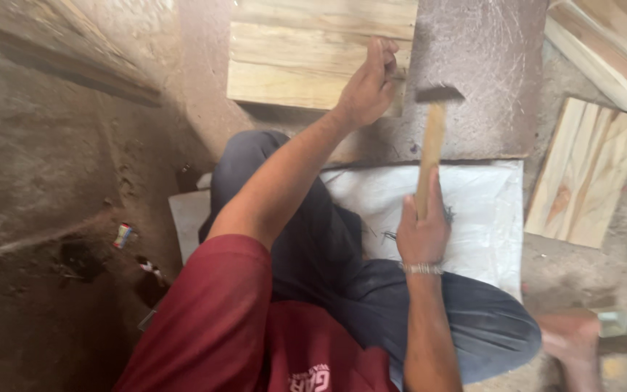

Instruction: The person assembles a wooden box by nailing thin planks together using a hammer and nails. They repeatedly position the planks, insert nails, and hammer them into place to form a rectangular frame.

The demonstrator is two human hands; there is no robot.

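Note:
My right hand (424,226) grips the wooden handle of a hammer (431,138), whose dark head points away from me over a grey stone slab (484,65). My left hand (369,87) reaches forward with its fingers pinched together at the right edge of a panel of pale wooden planks (306,54) lying on the slab. Whether something small is held between those fingers cannot be made out. I sit cross-legged in dark trousers and a red shirt, with a metal bracelet on the right wrist.
A white sack sheet (488,210) lies under my legs. Another plank panel (585,170) rests on the ground to the right, with more boards (611,43) at the top right. A small colourful scrap (123,235) lies on the dirt floor at left.

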